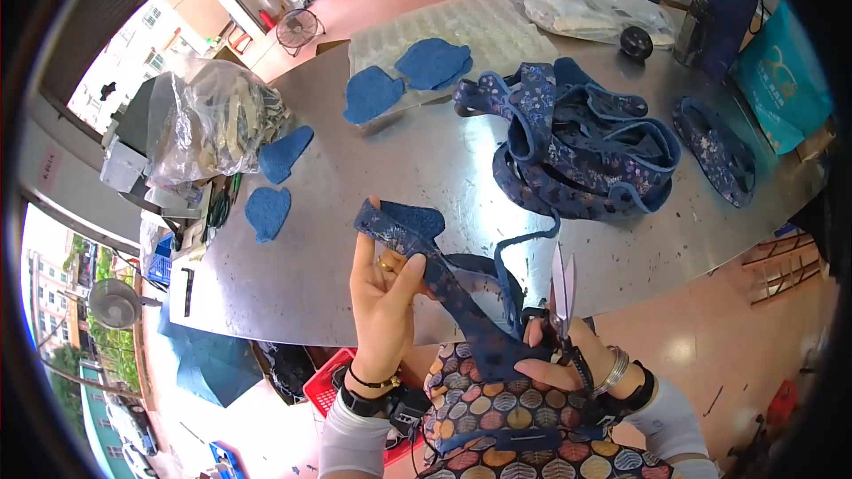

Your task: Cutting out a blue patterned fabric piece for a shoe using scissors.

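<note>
Two spots with lettering in my view. First: teal bag (790, 106) at the right end of my table (408, 164). Its face carries a pale round emblem (777, 55) with a row of light characters (785, 76) just below it, running at a slant. Shapes show, but strokes are too soft for me to vouch for each one. Second: pinkish paper notice (51, 166) on the wall (67, 211) to my left. It bears a short row of dark characters, also slanted from here, small and blurred at my end.
</note>
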Tool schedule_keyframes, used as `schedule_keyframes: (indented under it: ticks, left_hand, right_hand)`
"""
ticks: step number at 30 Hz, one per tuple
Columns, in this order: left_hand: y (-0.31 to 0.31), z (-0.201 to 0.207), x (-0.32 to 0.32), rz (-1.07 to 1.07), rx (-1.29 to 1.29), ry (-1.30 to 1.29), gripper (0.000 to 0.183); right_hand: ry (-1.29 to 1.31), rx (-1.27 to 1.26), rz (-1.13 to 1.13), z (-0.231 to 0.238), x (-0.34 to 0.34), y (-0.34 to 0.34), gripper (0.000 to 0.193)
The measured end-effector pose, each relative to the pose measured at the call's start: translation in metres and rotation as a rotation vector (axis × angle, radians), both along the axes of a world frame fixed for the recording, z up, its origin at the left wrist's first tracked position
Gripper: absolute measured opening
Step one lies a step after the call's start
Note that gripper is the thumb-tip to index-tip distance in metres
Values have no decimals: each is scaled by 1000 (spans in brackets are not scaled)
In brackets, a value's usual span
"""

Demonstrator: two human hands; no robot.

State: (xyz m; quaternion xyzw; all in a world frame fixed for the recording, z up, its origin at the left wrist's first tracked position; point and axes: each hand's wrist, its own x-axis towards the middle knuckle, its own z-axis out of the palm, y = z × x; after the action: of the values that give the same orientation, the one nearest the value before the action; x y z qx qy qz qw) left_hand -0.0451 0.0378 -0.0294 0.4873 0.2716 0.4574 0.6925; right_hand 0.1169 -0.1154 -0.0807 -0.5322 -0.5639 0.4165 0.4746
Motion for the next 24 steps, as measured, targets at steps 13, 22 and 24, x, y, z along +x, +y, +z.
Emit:
schedule_keyframes:
  ticks: [13,22,24]
  left_hand:
    - [-43,-3,-12,-453,-3,323,57]
    - [-32,-12,-21,-416,-108,305,56]
    - [-32,-15,-21,-409,-180,253,56]
  right_hand:
    - [308,-40,-291,8,-24,20,32]
    - [570,-152,-222,8,-25,17,20]
    - [600,-180,-217,14,-23,18,17]
